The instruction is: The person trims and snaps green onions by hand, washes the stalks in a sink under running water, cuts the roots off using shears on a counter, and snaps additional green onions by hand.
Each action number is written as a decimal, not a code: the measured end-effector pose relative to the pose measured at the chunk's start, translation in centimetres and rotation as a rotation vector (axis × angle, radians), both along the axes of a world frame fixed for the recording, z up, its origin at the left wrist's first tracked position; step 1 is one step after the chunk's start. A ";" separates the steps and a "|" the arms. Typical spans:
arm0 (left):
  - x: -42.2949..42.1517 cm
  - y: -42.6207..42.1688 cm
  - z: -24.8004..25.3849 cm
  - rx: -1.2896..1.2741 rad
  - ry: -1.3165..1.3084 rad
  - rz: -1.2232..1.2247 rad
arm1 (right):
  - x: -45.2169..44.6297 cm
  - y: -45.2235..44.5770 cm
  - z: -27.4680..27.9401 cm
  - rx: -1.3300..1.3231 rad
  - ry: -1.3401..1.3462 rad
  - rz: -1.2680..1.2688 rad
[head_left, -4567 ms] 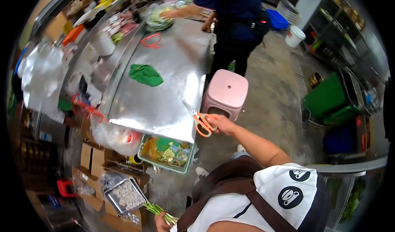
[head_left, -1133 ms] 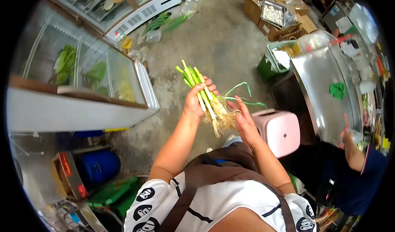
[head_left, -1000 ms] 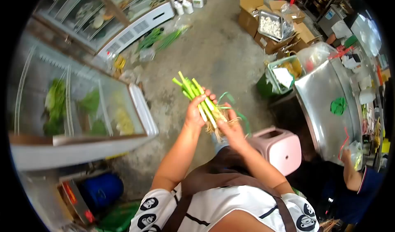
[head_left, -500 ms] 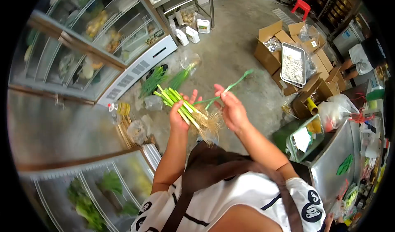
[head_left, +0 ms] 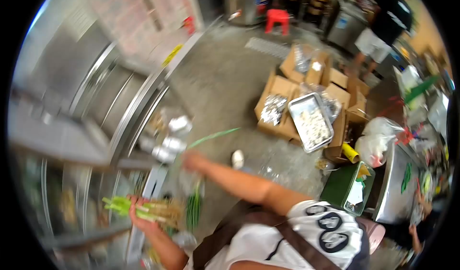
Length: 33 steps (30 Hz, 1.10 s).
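Note:
My left hand (head_left: 139,211) is closed around a bunch of spring onion stalks (head_left: 158,210), low on the left, with cut pale-green ends to the left and shaggy roots to the right. My right hand (head_left: 194,161), smeared by motion, is stretched out ahead over the floor. A long green spring onion leaf (head_left: 214,136) runs from its fingers toward the upper right. More green spring onion leaves (head_left: 194,210) lie on the floor between my arms.
Glass-doored fridges and a steel table (head_left: 143,102) stand left, with white jugs (head_left: 175,144) beside it. Open cartons (head_left: 275,85) bear a metal tray (head_left: 330,138) of white pieces. A green bin (head_left: 342,186) and steel counter (head_left: 390,200) are right. A person (head_left: 390,13) stands at the back.
My view has swung left. My hands have moved apart: the left carries the spring onion bunch left, and the right reaches forward with the green leaf.

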<state>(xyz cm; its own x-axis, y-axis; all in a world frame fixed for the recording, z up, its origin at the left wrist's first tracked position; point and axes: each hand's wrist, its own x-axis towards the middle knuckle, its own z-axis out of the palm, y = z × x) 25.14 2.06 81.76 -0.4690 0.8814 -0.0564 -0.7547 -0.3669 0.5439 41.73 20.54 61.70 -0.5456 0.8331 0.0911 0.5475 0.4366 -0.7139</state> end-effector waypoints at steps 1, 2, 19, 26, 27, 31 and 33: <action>1.6 4.1 2.1 -0.117 0.060 -0.029 | -2.1 2.6 -0.2 -0.084 0.008 0.031; 3.2 9.5 2.6 -0.190 0.124 -0.048 | -3.4 5.5 -0.1 -0.236 0.086 0.037; 24.7 84.6 -2.7 -0.197 0.606 -0.758 | 20.5 60.7 17.5 -0.342 0.608 -0.257; 46.6 99.4 -1.6 -0.136 0.769 -1.598 | 38.2 69.8 18.1 -0.489 0.797 -0.908; 49.8 101.3 -2.7 -0.078 0.804 -1.688 | 40.5 71.2 17.1 -0.501 0.852 -1.014; 62.6 108.1 -3.9 0.090 1.040 -1.786 | 49.3 79.0 11.6 -0.030 1.009 -1.299; 69.7 112.7 -4.5 0.273 1.087 -1.769 | 55.2 84.5 10.7 0.331 0.947 -1.391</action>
<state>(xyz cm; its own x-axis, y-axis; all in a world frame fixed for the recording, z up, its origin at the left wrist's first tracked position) 94.88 114.77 77.29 0.9408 0.2546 -0.2238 0.2070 0.0914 0.9741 96.96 105.00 72.44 0.8588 0.4782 0.1837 0.0860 0.2190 -0.9719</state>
